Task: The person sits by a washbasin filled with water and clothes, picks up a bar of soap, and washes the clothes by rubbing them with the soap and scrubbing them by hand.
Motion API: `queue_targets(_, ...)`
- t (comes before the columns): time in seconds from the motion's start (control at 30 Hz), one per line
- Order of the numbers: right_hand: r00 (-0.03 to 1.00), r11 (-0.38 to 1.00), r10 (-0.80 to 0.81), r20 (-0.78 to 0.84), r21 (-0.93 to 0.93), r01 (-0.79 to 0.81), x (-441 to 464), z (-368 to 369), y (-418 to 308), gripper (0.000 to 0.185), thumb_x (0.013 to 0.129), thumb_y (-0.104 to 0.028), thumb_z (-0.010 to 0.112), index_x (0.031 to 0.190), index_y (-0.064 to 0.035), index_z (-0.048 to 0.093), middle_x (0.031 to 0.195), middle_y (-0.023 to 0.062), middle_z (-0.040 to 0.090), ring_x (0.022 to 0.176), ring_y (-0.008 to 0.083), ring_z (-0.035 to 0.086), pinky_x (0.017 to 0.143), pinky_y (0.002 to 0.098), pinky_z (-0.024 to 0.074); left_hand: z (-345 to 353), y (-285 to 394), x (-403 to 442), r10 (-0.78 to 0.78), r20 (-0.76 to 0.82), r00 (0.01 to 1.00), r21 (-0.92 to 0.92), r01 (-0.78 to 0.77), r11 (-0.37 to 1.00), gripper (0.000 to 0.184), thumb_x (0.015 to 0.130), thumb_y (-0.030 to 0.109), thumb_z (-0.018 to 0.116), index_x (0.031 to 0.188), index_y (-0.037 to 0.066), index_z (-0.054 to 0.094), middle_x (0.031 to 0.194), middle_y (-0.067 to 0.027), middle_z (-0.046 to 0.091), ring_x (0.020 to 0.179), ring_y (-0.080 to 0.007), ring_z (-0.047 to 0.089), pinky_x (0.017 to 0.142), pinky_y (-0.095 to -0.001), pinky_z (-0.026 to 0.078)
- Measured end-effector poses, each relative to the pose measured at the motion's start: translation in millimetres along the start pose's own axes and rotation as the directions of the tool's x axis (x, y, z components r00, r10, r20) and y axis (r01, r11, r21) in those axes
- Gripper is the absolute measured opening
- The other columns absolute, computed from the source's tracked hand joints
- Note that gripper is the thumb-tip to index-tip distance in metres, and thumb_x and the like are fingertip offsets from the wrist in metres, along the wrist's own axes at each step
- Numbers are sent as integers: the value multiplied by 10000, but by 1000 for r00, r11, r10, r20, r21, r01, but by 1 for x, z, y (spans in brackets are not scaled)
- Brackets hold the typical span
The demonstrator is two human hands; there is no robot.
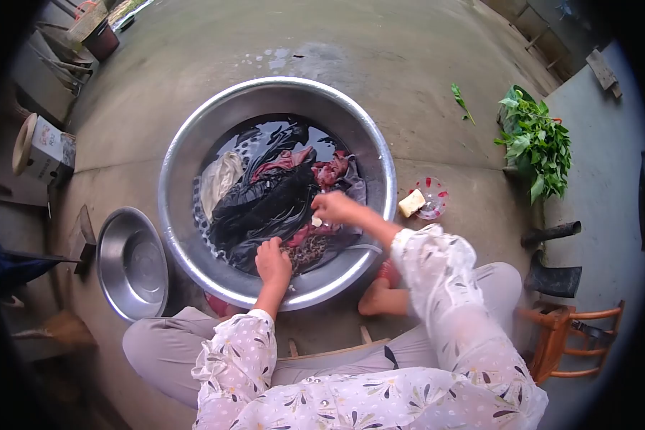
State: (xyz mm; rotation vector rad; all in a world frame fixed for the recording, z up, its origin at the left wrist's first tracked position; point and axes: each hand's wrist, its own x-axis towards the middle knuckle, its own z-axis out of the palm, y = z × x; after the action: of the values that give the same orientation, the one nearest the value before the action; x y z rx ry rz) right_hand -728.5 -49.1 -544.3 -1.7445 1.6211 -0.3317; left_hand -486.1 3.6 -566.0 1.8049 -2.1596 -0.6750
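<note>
A large metal basin (276,89) holds dark water and a heap of wet clothes: black cloth (265,197), a cream piece (221,183), red-pink pieces and a leopard-print piece (307,254). My left hand (273,262) is closed at the near edge of the heap, its fingertips on the dark cloth. Over the right part of the heap, my right hand (335,207) is closed, with a small whitish piece just below its fingers; what it grips, if anything, I cannot make out.
Right of the basin, a yellowish soap bar (411,203) leans on a clear red-marked dish (433,198). A smaller metal bowl (132,263) stands left. Leafy greens (534,143), a cleaver-like blade (554,276) and a wooden chair (562,333) are at the right. A box (50,150) is far left.
</note>
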Motion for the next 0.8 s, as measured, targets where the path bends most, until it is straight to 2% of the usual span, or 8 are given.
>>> queue_targets(0.1, 988, 961, 101, -114, -247, -127, -4, 60, -13, 365, 760, -212, 669, 1085, -84, 565, 974, 211, 603, 964, 380, 593, 810, 450, 490, -8, -2, -2, -5, 33, 999, 50, 3, 999, 557, 691, 78, 691, 1208, 133, 491, 1192, -105, 497, 1150, -305, 451, 886, -436, 427)
queue_targets(0.27, 963, 970, 125, -239, -174, -169, 11, 125, 15, 235, 761, -127, 625, 965, -22, 573, 835, 203, 601, 766, 337, 627, 665, 430, 504, -7, -20, -4, -19, 199, 980, 60, 7, 998, 678, 667, 96, 720, 1285, 162, 449, 1286, -88, 435, 1193, -294, 424, 934, -420, 429)
queue_targets(0.3, 959, 942, 278, -48, 211, -262, 16, 118, 27, 210, 761, -115, 620, 942, -15, 585, 794, 180, 607, 711, 294, 623, 628, 403, 499, -6, -26, -4, -7, 217, 976, 39, -1, 999, 642, 675, 89, 713, 1264, 162, 469, 1274, -75, 441, 1187, -283, 428, 918, -422, 438)
queue_targets(0.37, 844, 426, 295, 447, 730, -535, 26, 91, 50, 164, 760, -93, 612, 896, -2, 608, 713, 133, 619, 600, 210, 615, 553, 349, 488, -7, -42, 7, 22, 167, 986, -121, -2, 993, 549, 671, 71, 698, 1192, 144, 538, 1184, -87, 520, 1131, -285, 479, 907, -386, 447)
queue_targets(0.43, 948, 912, 318, 6, 271, -308, 14, 74, 27, 97, 779, -75, 579, 796, -2, 639, 631, 74, 617, 520, 117, 560, 491, 289, 449, -2, -55, 16, -99, 37, 994, -306, 106, 946, 369, 681, 80, 672, 1045, 100, 615, 943, -100, 620, 930, -274, 594, 821, -365, 481)
queue_targets(0.57, 883, 957, 55, 467, 227, -180, -8, 76, -31, 216, 802, -193, 599, 777, 14, 656, 638, 58, 631, 592, 135, 596, 558, 302, 472, 6, -67, 23, -209, 86, 974, -298, 225, 927, 338, 707, 86, 662, 1040, 52, 622, 947, -117, 650, 886, -254, 642, 819, -350, 498)
queue_targets(0.67, 855, 1000, -19, 518, -5, 26, -25, 108, -83, 388, 795, -377, 561, 923, -30, 678, 846, 167, 673, 801, 347, 634, 762, 418, 479, -1, -58, 22, -228, 89, 970, -289, 244, 926, 307, 720, 105, 656, 1021, 58, 625, 931, -117, 651, 869, -258, 641, 801, -354, 499)
queue_targets(0.8, 873, 991, 6, 488, -122, 62, -46, 168, -85, 292, 878, -254, 489, 1037, -21, 564, 885, 227, 631, 863, 384, 613, 766, 459, 460, -3, -53, 19, -225, 101, 969, -254, 243, 936, 275, 737, 109, 647, 1009, 82, 620, 907, -100, 622, 884, -274, 605, 786, -378, 487)
